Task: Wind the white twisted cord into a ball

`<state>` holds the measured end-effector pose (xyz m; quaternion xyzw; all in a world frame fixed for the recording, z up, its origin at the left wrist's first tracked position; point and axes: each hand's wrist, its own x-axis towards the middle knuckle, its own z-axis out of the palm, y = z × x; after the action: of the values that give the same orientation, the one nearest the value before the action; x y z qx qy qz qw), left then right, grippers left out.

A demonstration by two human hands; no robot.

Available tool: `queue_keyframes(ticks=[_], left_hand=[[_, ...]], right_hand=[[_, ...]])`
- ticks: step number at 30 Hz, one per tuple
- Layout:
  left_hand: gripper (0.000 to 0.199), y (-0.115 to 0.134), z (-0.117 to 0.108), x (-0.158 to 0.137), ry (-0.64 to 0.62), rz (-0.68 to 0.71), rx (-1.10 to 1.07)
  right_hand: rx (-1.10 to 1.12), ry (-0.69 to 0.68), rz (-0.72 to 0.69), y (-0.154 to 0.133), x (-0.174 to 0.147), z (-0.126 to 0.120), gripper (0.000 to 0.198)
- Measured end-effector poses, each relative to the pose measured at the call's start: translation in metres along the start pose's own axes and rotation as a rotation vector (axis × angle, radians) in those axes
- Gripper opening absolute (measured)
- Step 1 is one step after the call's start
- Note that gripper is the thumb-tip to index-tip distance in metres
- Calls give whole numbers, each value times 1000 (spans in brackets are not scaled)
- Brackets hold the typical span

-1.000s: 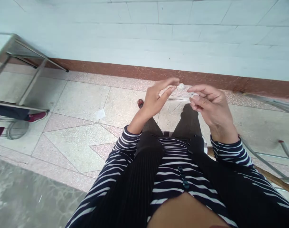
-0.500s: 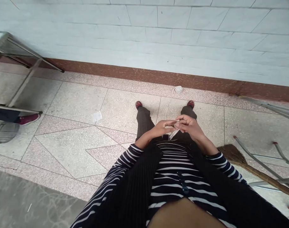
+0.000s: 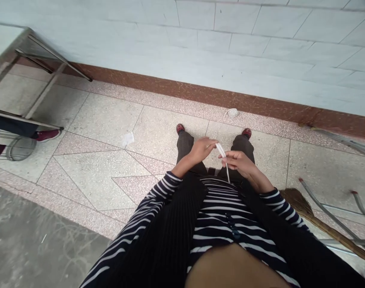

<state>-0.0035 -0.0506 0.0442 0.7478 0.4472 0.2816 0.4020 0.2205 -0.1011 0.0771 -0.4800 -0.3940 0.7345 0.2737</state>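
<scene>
In front of my waist I hold white cord (image 3: 220,149), stretched in a few side-by-side strands between both hands. My left hand (image 3: 202,150) pinches its upper end between thumb and fingers. Lower down and to the right, my right hand (image 3: 238,163) grips the same cord, fingers closed round it, and a loose end hangs below toward my striped shirt. On the floor near the wall rests a ball of white cord (image 3: 233,113), from which a thin line runs toward my hands; its last stretch is hidden behind them.
A metal-legged table (image 3: 47,86) stands at the left, with another person's shoe (image 3: 49,135) and a wire basket (image 3: 22,148) beneath it. White paper (image 3: 128,139) lies on the floor. At right are a broom (image 3: 298,201) and metal stool legs (image 3: 326,208). A tiled wall (image 3: 200,44) is ahead.
My hands have moved apart from close together, drawing the white cord into view between them. My left hand has risen a little. The whole view has shifted slightly.
</scene>
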Motion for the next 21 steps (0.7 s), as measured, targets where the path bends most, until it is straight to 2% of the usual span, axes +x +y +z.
queue_keyframes(ticks=[5,9,12,18,21], left_hand=[[30,-2,-6,29,46,-27,-35],[29,-6,-4,42,92,-148,-126],[28,-12,-2,44,105,-212,-160],[29,-21,4,45,149,-242,-210],[30,-19,13,38,65,-277,-223]], right_hand=[[61,9,-58,-8,11,-1,55],[75,20,-129,-17,14,-4,52],[81,14,-168,-21,16,-5,52],[86,-3,-223,-28,26,-1,58],[101,80,-304,-29,38,2,64]])
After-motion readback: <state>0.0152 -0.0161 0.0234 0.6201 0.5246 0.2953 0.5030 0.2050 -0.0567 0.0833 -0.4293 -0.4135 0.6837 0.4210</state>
